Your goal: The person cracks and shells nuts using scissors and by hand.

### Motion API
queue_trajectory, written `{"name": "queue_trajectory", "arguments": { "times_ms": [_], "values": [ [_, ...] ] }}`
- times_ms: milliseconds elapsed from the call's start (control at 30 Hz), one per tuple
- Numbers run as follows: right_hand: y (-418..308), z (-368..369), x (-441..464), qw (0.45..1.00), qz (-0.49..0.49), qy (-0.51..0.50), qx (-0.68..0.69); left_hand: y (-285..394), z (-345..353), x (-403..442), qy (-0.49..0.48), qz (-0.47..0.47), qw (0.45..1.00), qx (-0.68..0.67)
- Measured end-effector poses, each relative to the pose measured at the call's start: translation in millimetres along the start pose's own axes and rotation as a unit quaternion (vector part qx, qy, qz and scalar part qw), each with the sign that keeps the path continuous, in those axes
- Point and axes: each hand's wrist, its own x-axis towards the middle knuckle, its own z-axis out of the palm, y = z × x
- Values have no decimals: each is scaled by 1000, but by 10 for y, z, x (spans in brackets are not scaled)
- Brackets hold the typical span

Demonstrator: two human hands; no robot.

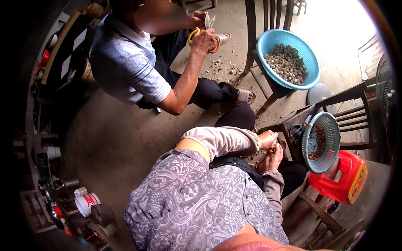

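My left hand (pixel 268 139) and my right hand (pixel 272 159) are close together above my lap. Their fingers are bent inward and pinched, and whatever lies between them is too small or hidden to name. Just right of them, a grey-blue plastic colander (pixel 333 146) tilts toward me with small reddish-brown kernels (pixel 317 142) inside. Dark-handled scissors (pixel 297 131) lie at its left side, apart from my hands.
Opposite me, a seated person's hand (pixel 205 42) holds scissors with yellow and orange handles. A blue basin (pixel 312 62) of grayish nuts rests on a wooden chair (pixel 270 14). A red plastic stool (pixel 345 178) stands below the colander. Shell bits (pixel 224 67) litter the floor.
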Motion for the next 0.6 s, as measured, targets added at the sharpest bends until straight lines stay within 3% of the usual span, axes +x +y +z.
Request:
{"name": "queue_trajectory", "arguments": {
  "times_ms": [100, 233, 267, 333, 433, 600],
  "values": [
    [-2, -9, 13, 1000, -6, 1, -3, 170, -176, -26, -50, -69, 990, -115],
    [-38, 62, -119, 1000, -12, -12, -10, 116, -129, 10, -64, -84, 977, -184],
    [-51, 89, -92, 999, -27, -32, -7, 26, -84, 24, -39, -64, 987, -140],
    [-67, 158, -105, 999, -26, 15, -18, 129, -191, 42, -65, -128, 980, -137],
    [-103, 85, -69, 999, -29, -15, -21, 98, -202, 61, -46, -140, 988, -50],
    [-162, 275, -159, 996, -34, 26, -77, 203, -320, -59, -5, -89, 993, 73]
  ]
}}
